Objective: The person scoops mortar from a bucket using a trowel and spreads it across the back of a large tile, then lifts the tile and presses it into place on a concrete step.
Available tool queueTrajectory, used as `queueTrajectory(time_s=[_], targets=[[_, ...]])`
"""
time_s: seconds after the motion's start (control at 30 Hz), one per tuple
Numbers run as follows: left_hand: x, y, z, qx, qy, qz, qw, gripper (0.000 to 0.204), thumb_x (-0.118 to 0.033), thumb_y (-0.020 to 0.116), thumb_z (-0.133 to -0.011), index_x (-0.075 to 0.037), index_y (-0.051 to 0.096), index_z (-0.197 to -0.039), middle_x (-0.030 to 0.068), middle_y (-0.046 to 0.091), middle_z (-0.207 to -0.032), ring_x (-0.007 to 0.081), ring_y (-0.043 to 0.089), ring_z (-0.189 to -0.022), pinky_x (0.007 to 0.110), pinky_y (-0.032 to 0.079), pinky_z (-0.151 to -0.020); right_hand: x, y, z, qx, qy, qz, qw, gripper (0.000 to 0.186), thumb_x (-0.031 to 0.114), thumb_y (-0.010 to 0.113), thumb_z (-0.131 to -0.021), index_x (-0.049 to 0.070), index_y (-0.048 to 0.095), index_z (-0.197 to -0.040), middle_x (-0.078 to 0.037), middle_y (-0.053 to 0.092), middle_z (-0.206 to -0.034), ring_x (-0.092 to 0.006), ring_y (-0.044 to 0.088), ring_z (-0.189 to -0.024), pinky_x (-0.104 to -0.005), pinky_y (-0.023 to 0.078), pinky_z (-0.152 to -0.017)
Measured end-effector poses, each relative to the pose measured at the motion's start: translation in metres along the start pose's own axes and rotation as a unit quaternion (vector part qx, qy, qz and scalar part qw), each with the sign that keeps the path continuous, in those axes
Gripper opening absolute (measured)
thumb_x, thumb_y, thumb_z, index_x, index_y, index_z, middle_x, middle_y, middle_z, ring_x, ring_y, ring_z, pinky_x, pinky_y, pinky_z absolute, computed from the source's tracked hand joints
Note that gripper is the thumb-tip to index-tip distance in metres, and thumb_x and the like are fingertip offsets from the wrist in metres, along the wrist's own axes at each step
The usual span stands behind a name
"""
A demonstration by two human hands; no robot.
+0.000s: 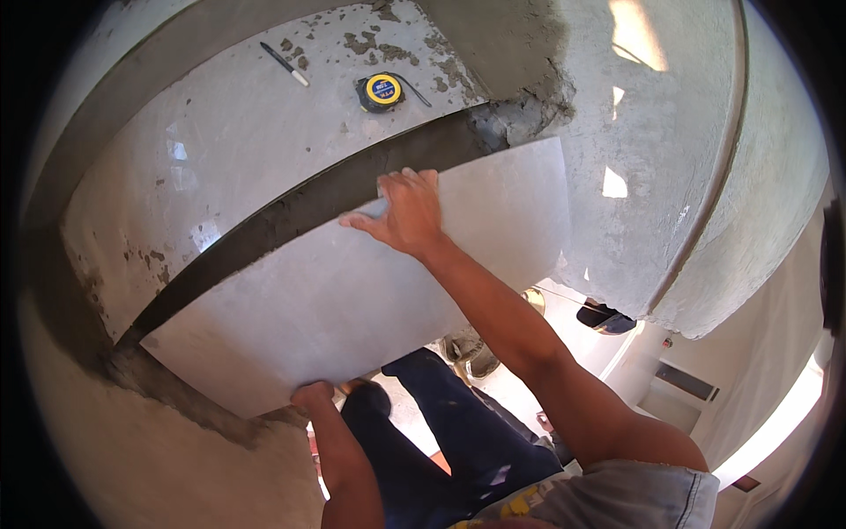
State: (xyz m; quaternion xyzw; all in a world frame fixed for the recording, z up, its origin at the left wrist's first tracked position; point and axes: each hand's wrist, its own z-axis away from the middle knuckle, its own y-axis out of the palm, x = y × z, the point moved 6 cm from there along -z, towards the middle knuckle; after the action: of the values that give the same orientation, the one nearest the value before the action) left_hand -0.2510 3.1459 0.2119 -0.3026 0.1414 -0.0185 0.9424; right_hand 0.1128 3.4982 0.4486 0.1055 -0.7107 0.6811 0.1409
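A large pale grey tile (pixel 493 238) stands tilted across the front of a plastered ledge, its upper edge leaning out from the wall. My right hand (pixel 407 213) grips that upper edge near its middle, fingers hooked over the top and thumb stretched out along it. Down at the lower left edge, my left hand (pixel 314 395) holds the tile close to its corner; its fingertips are hidden underneath. Behind the tile runs a dark gap of rough grey mortar (pixel 326 181), widest around the middle and right.
A yellow and black tape measure (pixel 382 91) and a marker pen (pixel 285 64) lie on the mortar-spotted tiled ledge (pixel 238 115). Plastered walls flank it, with a broken mortar edge (pixel 520 115) at the right. A dark cap-like item (pixel 605 317) shows lower right.
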Motion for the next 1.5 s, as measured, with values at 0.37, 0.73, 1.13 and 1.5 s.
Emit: queueTrajectory(time_s=[0.37, 0.73, 1.13, 1.5], targets=[[-0.007, 0.014, -0.001, -0.081, -0.030, 0.067, 0.994, 0.048, -0.040, 0.044, -0.101, -0.012, 0.068, -0.131, 0.0046, 0.063, -0.142, 0.0247, 0.059, -0.129, 0.043, 0.049, -0.107, 0.013, 0.046, -0.058, 0.037, -0.024, -0.016, 0.999, 0.074, 0.070, 0.086, -0.062, 0.000, 0.068, -0.077, -0.016, 0.070, -0.081, -0.0298, 0.063, -0.084, -0.0408, 0.038, -0.088], [0.001, 0.025, 0.005, -0.053, -0.028, 0.088, 0.994, 0.043, -0.033, 0.048, -0.100, -0.011, 0.065, -0.134, 0.0055, 0.061, -0.144, 0.0254, 0.060, -0.128, 0.043, 0.050, -0.105, -0.004, 0.071, -0.048, -0.040, -0.041, -0.043, 0.997, 0.068, 0.066, 0.084, -0.067, 0.002, 0.071, -0.083, -0.014, 0.071, -0.089, -0.0286, 0.064, -0.098, -0.0427, 0.037, -0.104], [-0.010, 0.027, -0.057, 0.120, 0.003, 0.025, 0.992, 0.061, -0.045, 0.042, -0.099, -0.009, 0.052, -0.148, 0.0078, 0.051, -0.155, 0.0265, 0.047, -0.140, 0.044, 0.035, -0.119, -0.009, 0.106, -0.040, -0.064, -0.055, 0.051, 0.995, 0.075, 0.066, 0.078, -0.077, -0.003, 0.070, -0.104, -0.019, 0.070, -0.109, -0.0364, 0.062, -0.114, -0.0533, 0.032, -0.116], [-0.007, 0.042, 0.013, 0.279, 0.096, 0.128, 0.947, 0.074, -0.058, 0.027, -0.105, -0.008, 0.033, -0.160, 0.0114, 0.032, -0.166, 0.0290, 0.030, -0.152, 0.044, 0.019, -0.127, 0.001, 0.096, -0.036, -0.106, -0.100, 0.069, 0.987, 0.073, 0.058, 0.089, -0.071, -0.005, 0.071, -0.103, -0.015, 0.069, -0.097, -0.0342, 0.062, -0.103, -0.0491, 0.038, -0.106]])
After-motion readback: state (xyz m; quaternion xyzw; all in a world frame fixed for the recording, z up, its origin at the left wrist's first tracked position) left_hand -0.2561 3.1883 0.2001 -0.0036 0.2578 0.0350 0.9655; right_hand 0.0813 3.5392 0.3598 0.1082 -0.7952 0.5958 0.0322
